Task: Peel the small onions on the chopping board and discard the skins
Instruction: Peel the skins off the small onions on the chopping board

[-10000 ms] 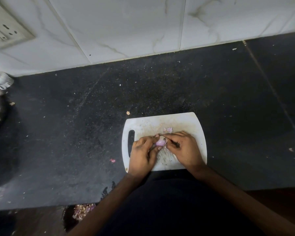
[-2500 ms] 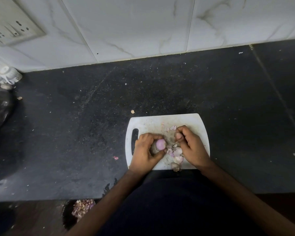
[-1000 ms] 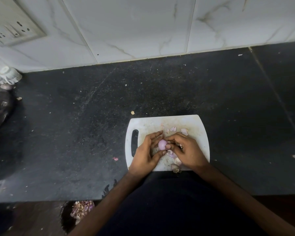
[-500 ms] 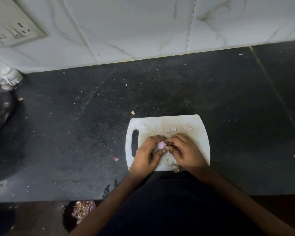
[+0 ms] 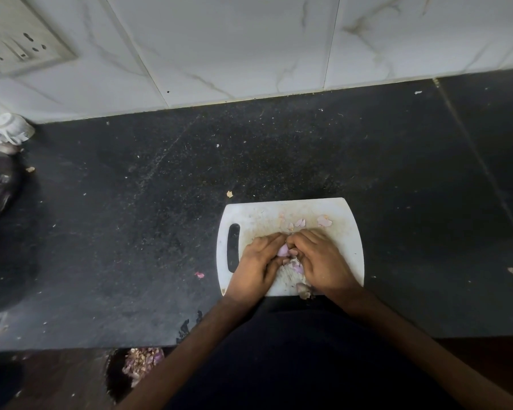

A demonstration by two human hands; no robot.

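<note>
While both forearms are reaching forward from the bottom of the view, we are bringing our hands together over the white chopping board (image 5: 348,232), which is lying on the dark countertop (image 5: 131,217). Our left hand (image 5: 256,263) is resting knuckles up, fingers curled inward, and it is pinching a small pink onion (image 5: 282,250) between the thumb and the fingertips. Our right hand (image 5: 322,258) is facing it, also palm down, and its fingertips are touching the same onion from the other side; we cannot tell whether they are gripping the bulb itself or only a piece of skin. The onion is sitting just above the middle of the board, between the two hands. Loose onion skins (image 5: 324,221) are lying on the far part of the board, and more are gathering under the right palm near the board's front edge. One pink scrap (image 5: 199,274) is lying on the countertop left of the board.
</note>
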